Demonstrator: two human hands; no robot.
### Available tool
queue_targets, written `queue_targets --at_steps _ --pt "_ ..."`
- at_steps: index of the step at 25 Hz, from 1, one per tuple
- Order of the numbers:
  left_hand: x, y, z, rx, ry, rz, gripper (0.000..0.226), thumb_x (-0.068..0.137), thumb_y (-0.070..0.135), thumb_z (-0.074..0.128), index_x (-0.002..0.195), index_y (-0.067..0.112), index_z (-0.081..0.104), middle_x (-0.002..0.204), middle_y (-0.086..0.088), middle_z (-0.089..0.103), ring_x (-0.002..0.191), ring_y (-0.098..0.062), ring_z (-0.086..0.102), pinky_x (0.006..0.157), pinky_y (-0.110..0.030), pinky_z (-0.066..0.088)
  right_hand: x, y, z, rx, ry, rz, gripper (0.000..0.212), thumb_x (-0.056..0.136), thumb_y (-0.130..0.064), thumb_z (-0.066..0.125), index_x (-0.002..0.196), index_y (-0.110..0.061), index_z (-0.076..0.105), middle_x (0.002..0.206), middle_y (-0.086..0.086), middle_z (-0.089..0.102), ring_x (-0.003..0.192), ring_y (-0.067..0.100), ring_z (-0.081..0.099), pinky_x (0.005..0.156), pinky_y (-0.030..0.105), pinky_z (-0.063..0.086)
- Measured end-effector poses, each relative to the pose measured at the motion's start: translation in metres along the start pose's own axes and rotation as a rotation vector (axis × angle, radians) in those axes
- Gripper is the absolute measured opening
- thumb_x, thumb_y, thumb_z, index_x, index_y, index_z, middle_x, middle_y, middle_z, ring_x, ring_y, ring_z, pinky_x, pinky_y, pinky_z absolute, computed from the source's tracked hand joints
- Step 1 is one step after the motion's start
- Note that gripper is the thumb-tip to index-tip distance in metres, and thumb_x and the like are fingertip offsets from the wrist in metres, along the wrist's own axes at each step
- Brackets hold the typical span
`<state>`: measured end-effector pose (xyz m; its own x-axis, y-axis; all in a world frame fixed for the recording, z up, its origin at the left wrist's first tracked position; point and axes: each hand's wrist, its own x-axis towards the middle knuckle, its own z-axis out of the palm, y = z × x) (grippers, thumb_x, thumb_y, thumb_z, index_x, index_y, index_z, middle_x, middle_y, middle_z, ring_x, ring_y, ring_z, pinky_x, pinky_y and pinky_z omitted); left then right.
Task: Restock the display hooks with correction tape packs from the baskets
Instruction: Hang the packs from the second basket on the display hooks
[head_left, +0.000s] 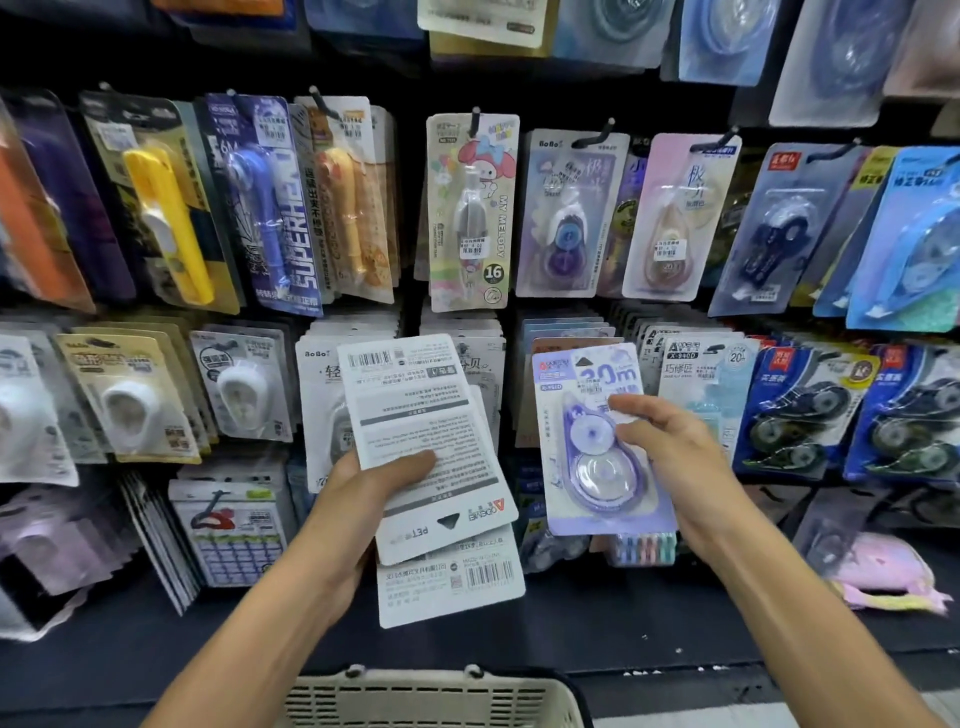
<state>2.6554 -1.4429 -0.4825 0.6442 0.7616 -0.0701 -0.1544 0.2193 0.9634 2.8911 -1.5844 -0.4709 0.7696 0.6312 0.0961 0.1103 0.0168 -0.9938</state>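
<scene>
At about four o'clock a pink, soft-looking item (878, 571) with a yellowish edge lies on the dark shelf ledge (156, 649). Nearer the centre, at five o'clock, sits a small row of pastel sticks (644, 548) in pink, blue and green. At eight o'clock a stack of thin cards (161, 535) leans edge-on. A pale floor strip (675, 719) shows at five o'clock, at the bottom edge.
</scene>
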Motion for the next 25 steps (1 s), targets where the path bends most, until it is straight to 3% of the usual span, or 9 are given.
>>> queue_targets --at_steps 2,4,7,9,12,15,18,22,25 --pt "-0.001 0.000 0.002 -0.005 -0.030 0.038 0.024 0.078 0.019 0.079 0.100 0.028 0.080 0.108 -0.001 0.080 0.095 -0.024 0.078 0.072 -0.033 0.063 0.003 -0.002 0.002 0.035 0.016 -0.012 0.029 0.093 -0.006 0.063 0.103 -0.032 0.072 0.118 -0.011 0.068 0.099 0.001 0.068 0.079 0.020 0.054" --pt "-0.001 -0.001 0.004 -0.041 -0.045 0.060 0.039 0.068 0.022 0.083 0.106 0.024 0.077 0.109 -0.003 0.080 0.096 -0.025 0.078 0.068 -0.030 0.064 0.008 -0.005 0.000 0.141 0.018 0.066 0.027 0.093 -0.006 0.063 0.107 -0.028 0.071 0.121 0.000 0.069 0.104 0.015 0.069 0.087 0.034 0.057" --pt "0.002 -0.005 0.002 0.035 -0.037 0.138 0.049 0.062 0.026 0.089 0.107 0.033 0.072 0.106 0.005 0.080 0.095 -0.019 0.078 0.070 -0.028 0.064 0.006 0.000 -0.002 -0.352 0.066 -0.052 0.034 0.094 -0.017 0.065 0.127 -0.025 0.063 0.133 0.002 0.057 0.120 0.022 0.058 0.105 0.046 0.048" --pt "0.000 -0.007 0.003 0.284 -0.012 0.288 0.049 0.063 0.030 0.092 0.103 0.046 0.069 0.102 0.016 0.079 0.093 -0.006 0.076 0.078 -0.024 0.062 -0.003 -0.001 0.002 -0.481 0.124 -0.144 0.034 0.092 -0.043 0.067 0.120 -0.024 0.064 0.119 -0.001 0.063 0.109 0.021 0.063 0.095 0.044 0.052" --pt "-0.001 -0.009 0.005 0.985 0.049 0.748 0.055 0.069 0.021 0.093 0.115 0.036 0.067 0.101 0.019 0.074 0.089 -0.005 0.072 0.077 -0.024 0.056 -0.022 -0.011 0.016 0.073 -0.321 0.306 0.076 0.081 -0.076 0.055 0.104 -0.007 0.075 0.088 0.015 0.073 0.062 0.027 0.067 0.052 0.032 0.055" --pt "0.001 -0.015 0.008 1.335 -0.023 1.052 0.063 0.049 -0.009 0.087 0.106 0.013 0.072 0.102 0.000 0.076 0.083 -0.027 0.072 0.071 -0.036 0.059 -0.034 -0.011 0.016 0.140 -0.592 0.418 0.041 0.077 -0.043 0.075 0.101 -0.010 0.080 0.095 0.021 0.073 0.062 0.026 0.068 0.043 0.029 0.053" --pt "0.006 -0.008 -0.001 1.250 0.120 0.816 0.045 0.066 0.005 0.087 0.104 0.021 0.070 0.092 0.009 0.069 0.082 -0.025 0.069 0.068 -0.032 0.053 -0.028 -0.009 -0.006 0.110 -0.496 0.265 0.042 0.066 -0.012 0.082 0.107 -0.018 0.079 0.117 0.025 0.071 0.092 0.035 0.066 0.066 0.038 0.055" --pt "0.011 0.001 -0.018 0.815 0.313 0.427 0.031 0.079 0.017 0.085 0.094 0.038 0.067 0.080 0.027 0.071 0.081 0.006 0.070 0.070 -0.020 0.051 -0.019 -0.007 -0.033 0.272 -0.155 0.028 0.043 0.067 -0.012 0.078 0.108 -0.026 0.078 0.115 0.010 0.075 0.092 0.025 0.073 0.070 0.037 0.062" --pt "0.011 0.004 -0.012 0.524 0.276 0.299 0.031 0.083 0.010 0.080 0.089 0.038 0.070 0.087 0.031 0.075 0.081 0.007 0.071 0.071 -0.025 0.053 -0.014 0.009 -0.028 0.094 0.003 -0.019 0.036 0.079 -0.005 0.076 0.101 -0.033 0.079 0.116 -0.005 0.075 0.119 0.021 0.063 0.103 0.043 0.048"
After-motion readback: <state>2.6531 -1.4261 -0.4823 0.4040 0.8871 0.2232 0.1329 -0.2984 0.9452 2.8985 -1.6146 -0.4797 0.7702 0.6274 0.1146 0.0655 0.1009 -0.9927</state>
